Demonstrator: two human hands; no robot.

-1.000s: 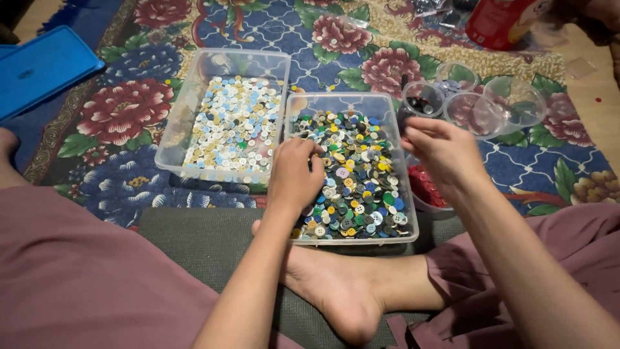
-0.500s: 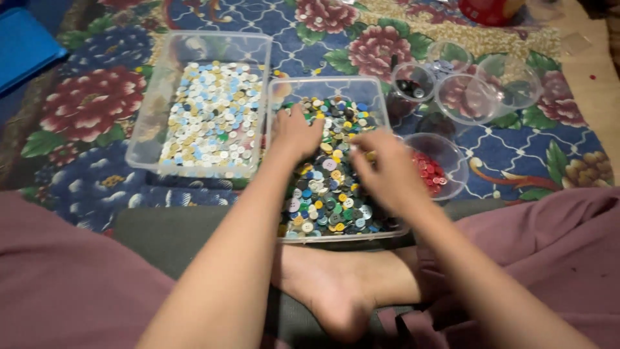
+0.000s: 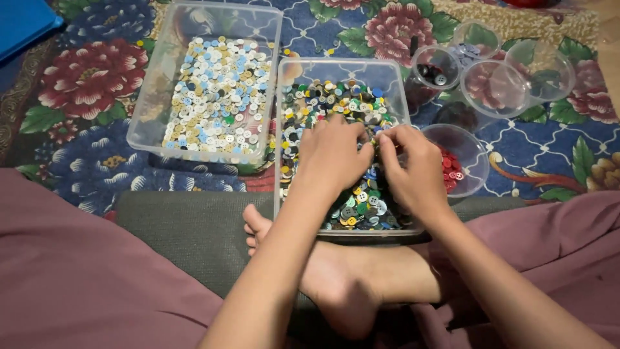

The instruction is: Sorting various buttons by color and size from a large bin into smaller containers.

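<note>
The mixed buttons [image 3: 326, 103], dark green, yellow, blue and white among others, fill a clear rectangular tub [image 3: 342, 66] at the centre of the head view. Both hands rest palm down on this heap, side by side over its middle. The left hand [image 3: 332, 155] lies with its fingers loosely curled and pointing toward 12 o'clock; buttons show above its fingertips at 12 o'clock and below its wrist at 6 o'clock. The right hand [image 3: 413, 169] sits just beside it at 3 o'clock, thumbs nearly touching, fingers bent down into the buttons. Whether either hand pinches a button cannot be told, since the fingertips are hidden against the heap.

At 10 o'clock from the hands a second clear tub [image 3: 213, 16] holds pale buttons [image 3: 216, 97], mostly white, cream and light blue. At 3 o'clock, just beside the right hand, a small round clear bowl [image 3: 475, 152] contains red buttons [image 3: 452, 169]. Toward 1 o'clock stand several more clear cups [image 3: 497, 87], one [image 3: 434, 68] with a few dark buttons. All rest on a flowered cloth [image 3: 84, 77] of red and blue. At 6 o'clock a bare foot [image 3: 342, 278] lies on a grey mat [image 3: 187, 226], flanked by mauve clothed legs [image 3: 71, 278].
</note>
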